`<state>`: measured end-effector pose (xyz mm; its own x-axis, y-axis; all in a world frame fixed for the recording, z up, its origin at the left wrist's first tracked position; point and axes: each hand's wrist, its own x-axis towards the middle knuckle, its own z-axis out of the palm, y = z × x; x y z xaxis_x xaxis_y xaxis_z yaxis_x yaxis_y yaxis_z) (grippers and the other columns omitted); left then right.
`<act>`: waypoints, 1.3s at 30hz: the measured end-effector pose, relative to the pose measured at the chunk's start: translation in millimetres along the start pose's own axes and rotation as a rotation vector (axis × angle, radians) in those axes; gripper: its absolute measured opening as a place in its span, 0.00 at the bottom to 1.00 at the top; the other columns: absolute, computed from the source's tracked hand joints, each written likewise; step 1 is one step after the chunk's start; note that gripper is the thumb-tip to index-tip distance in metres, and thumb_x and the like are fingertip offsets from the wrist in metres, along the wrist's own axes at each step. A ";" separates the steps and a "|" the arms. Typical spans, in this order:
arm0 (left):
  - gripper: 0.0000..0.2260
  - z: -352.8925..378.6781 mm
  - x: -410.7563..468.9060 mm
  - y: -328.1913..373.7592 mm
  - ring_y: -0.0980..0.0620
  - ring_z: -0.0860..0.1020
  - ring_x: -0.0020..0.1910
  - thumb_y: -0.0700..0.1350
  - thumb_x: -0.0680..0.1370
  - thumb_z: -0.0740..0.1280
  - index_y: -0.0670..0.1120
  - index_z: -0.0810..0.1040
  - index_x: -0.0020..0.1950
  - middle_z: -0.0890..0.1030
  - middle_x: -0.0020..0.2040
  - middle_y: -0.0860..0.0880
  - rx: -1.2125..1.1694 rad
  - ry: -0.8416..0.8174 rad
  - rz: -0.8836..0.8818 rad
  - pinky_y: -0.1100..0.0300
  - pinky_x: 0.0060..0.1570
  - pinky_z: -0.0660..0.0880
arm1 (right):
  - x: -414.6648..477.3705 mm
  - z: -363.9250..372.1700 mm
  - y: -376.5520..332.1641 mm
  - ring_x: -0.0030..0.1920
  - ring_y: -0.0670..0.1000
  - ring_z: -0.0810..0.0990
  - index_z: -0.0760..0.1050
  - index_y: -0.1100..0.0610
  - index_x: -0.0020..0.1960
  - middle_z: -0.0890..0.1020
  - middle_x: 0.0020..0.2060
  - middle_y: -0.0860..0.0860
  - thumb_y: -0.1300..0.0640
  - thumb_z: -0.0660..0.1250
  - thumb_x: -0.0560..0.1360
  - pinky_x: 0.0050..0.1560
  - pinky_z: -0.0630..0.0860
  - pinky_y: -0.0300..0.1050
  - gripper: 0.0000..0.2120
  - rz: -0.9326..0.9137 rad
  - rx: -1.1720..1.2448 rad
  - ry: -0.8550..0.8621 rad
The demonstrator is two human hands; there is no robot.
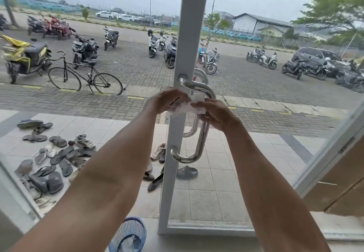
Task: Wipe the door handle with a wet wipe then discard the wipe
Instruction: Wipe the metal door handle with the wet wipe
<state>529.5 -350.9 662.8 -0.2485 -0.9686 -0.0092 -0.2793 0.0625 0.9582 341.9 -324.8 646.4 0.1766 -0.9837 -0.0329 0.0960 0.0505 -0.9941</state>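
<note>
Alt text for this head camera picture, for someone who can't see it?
Two bare hands, left hand and right hand, hold a white wet wipe before a steel door handle on a glass door. A blue mesh bin stands on the floor below; shoes and parked motorbikes lie outside.

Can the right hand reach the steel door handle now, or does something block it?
Probably yes. The right hand is already right beside the door handle, level with its upper half, and nothing stands between them. It shares the wet wipe with the left hand, which may need to let go first.
</note>
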 end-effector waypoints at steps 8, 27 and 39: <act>0.14 -13.8 5.4 -2.0 0.53 0.81 0.50 0.48 0.72 0.71 0.46 0.84 0.56 0.83 0.54 0.48 -0.009 -0.072 0.037 0.57 0.53 0.77 | 6.4 4.1 -12.5 0.51 0.57 0.83 0.76 0.66 0.60 0.83 0.51 0.61 0.71 0.72 0.68 0.54 0.81 0.47 0.20 -0.070 0.141 -0.050; 0.09 -28.3 1.6 -4.1 0.53 0.83 0.40 0.39 0.72 0.75 0.42 0.84 0.50 0.86 0.42 0.47 -0.351 0.009 0.130 0.65 0.37 0.79 | -11.3 -6.0 -69.0 0.28 0.46 0.73 0.73 0.53 0.38 0.79 0.33 0.52 0.62 0.79 0.66 0.23 0.71 0.33 0.14 -0.113 0.003 0.193; 0.09 -42.3 6.0 -12.6 0.57 0.78 0.30 0.39 0.76 0.72 0.47 0.76 0.38 0.82 0.34 0.50 -0.519 -0.017 0.167 0.69 0.23 0.69 | 15.4 3.5 -94.5 0.27 0.44 0.73 0.83 0.55 0.47 0.82 0.40 0.51 0.62 0.77 0.68 0.22 0.68 0.33 0.08 -0.297 -0.078 0.376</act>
<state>570.8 -367.7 662.7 -0.2664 -0.9514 0.1543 0.2587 0.0836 0.9623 339.0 -344.1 740.2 -0.2151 -0.9484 0.2331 0.0124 -0.2413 -0.9704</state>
